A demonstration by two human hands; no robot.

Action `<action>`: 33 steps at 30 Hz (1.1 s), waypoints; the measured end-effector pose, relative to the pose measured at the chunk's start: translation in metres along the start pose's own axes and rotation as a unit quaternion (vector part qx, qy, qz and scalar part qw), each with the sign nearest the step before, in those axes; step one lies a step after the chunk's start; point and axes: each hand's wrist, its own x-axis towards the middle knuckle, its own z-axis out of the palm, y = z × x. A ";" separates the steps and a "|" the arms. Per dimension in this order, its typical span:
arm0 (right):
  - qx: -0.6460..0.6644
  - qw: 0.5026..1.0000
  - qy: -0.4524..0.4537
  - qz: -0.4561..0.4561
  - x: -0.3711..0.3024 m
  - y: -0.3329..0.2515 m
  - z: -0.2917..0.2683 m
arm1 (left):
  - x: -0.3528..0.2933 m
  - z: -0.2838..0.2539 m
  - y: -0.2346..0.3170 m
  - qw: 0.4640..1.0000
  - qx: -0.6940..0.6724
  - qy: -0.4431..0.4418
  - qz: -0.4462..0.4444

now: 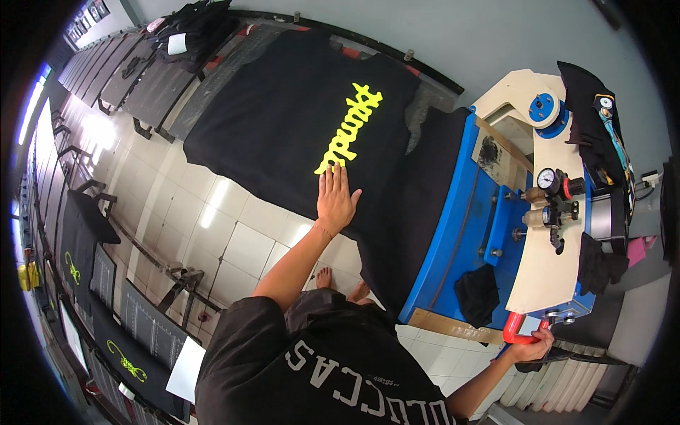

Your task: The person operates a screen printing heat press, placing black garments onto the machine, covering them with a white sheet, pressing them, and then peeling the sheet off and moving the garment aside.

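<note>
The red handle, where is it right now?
In the head view, the red handle is at the lower right, just below the bottom end of the machine's cream arm, with the right hand gripping it.

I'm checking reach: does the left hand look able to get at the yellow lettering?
Probably yes: the left hand lies flat at the near end of the yellow lettering, and nothing blocks the rest.

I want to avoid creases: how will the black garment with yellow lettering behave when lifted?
The black garment probably flops, as its edge curves loosely. It looks light, being cloth. The flat yellow lettering may bend with it.
</note>
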 end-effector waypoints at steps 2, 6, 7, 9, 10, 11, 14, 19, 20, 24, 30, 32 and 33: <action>0.001 1.000 0.003 0.003 0.000 -0.004 0.002 | 0.014 0.007 0.001 1.000 0.010 0.002 0.018; 0.010 0.999 -0.001 0.044 -0.001 -0.005 0.001 | 0.047 0.021 0.000 0.998 0.036 0.014 0.046; 0.011 0.999 -0.004 0.047 0.000 -0.005 0.001 | 0.056 0.023 0.001 0.998 0.039 0.011 0.051; 0.020 0.999 -0.005 0.032 -0.001 -0.001 0.001 | 0.074 0.027 0.003 0.998 0.037 -0.003 0.056; 0.023 0.999 -0.005 0.024 -0.002 0.002 0.000 | 0.083 0.030 0.002 0.998 0.035 -0.002 0.057; 0.020 1.000 -0.009 0.011 -0.002 0.003 0.000 | 0.092 0.033 0.002 0.998 0.033 -0.002 0.059; 0.021 1.000 -0.014 -0.007 -0.001 0.004 0.000 | 0.114 0.037 0.005 0.997 0.046 -0.031 0.059; 0.030 0.999 -0.021 -0.008 -0.002 0.004 -0.002 | 0.133 0.043 0.018 0.994 0.044 -0.039 0.090; 0.035 0.999 -0.022 -0.013 -0.002 0.005 -0.002 | 0.131 0.044 0.022 0.993 0.044 -0.038 0.099; 0.029 0.999 -0.016 -0.040 -0.003 0.006 0.001 | 0.106 0.043 0.034 0.991 0.006 -0.028 0.134; -0.025 0.994 0.024 -0.104 -0.001 -0.005 0.009 | 0.032 0.024 0.041 0.988 -0.036 0.012 0.148; -0.002 0.997 0.046 -0.055 -0.005 -0.012 0.017 | 0.004 0.014 0.041 0.987 -0.057 0.004 0.148; 0.024 0.998 0.045 -0.040 -0.006 -0.009 0.016 | -0.009 0.011 0.041 0.987 -0.064 -0.011 0.146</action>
